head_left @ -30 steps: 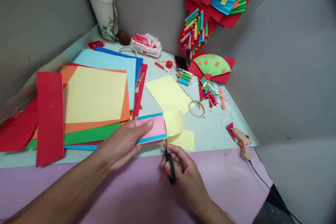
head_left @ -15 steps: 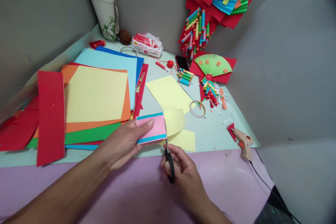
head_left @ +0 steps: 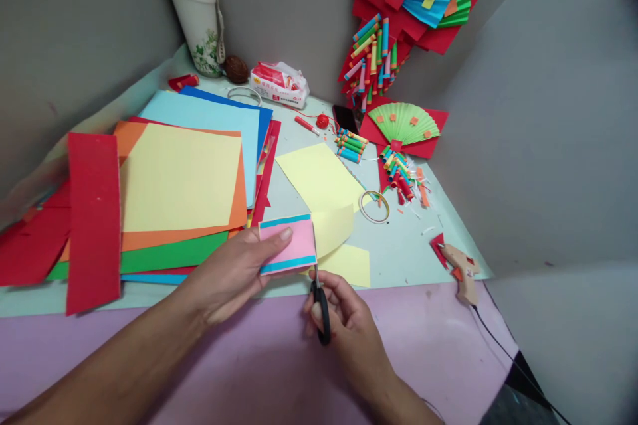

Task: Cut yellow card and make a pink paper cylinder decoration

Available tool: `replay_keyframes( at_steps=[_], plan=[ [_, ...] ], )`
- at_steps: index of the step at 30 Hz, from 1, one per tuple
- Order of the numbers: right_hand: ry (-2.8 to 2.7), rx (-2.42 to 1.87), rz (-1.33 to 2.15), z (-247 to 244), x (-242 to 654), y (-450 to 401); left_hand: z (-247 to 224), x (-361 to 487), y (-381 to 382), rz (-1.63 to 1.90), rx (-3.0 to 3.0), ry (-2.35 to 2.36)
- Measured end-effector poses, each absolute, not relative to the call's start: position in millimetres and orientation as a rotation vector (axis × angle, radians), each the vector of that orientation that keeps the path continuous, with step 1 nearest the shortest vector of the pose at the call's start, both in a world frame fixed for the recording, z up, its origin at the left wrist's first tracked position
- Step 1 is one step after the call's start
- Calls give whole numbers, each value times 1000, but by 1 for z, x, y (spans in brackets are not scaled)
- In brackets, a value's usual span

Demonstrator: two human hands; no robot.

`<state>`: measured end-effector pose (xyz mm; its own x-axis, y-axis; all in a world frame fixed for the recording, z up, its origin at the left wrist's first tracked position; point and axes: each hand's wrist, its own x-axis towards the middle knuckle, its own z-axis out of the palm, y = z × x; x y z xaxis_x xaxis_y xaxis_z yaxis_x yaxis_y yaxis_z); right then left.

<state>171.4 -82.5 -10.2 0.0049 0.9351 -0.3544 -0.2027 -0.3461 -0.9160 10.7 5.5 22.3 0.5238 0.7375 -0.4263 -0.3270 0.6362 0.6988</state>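
My left hand (head_left: 249, 255) pinches a pink card with blue strips (head_left: 294, 242), thumb on top, lying over a yellow paper piece (head_left: 335, 229) that sticks out to the right. Black-handled scissors (head_left: 323, 315) are gripped by my right hand (head_left: 346, 325), fingers through the loops. Their blades run upward along the card's right edge, against the yellow paper. Part of the yellow paper is hidden beneath the card. Below it on the table lies another yellow piece (head_left: 351, 265), and a larger yellow sheet (head_left: 319, 172) rests behind.
Coloured sheets (head_left: 184, 179) are stacked at left, with a red strip (head_left: 94, 226) on top. At right are a tape roll (head_left: 373, 207), a glue gun (head_left: 464, 272) with its cord, and a green paper fan (head_left: 406, 123). A lidded cup (head_left: 197, 20) stands at the back.
The yellow flap beyond the scissor blades has shifted slightly to the right and curls out more. Both hands keep nearly the same position and grip.
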Motion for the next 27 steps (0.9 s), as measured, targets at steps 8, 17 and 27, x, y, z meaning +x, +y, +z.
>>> replay_keyframes(
  at_steps=[8, 17, 27],
  plan=[
    [-857, -1299, 1519, -13, 172, -81, 25, 10, 4, 664, 580, 749],
    [-884, -1268, 1509, -17, 171, -81, 26, 12, 5, 674, 582, 764],
    [-856, -1300, 1506, -18, 171, -80, 22, 11, 4, 664, 570, 741]
  ],
)
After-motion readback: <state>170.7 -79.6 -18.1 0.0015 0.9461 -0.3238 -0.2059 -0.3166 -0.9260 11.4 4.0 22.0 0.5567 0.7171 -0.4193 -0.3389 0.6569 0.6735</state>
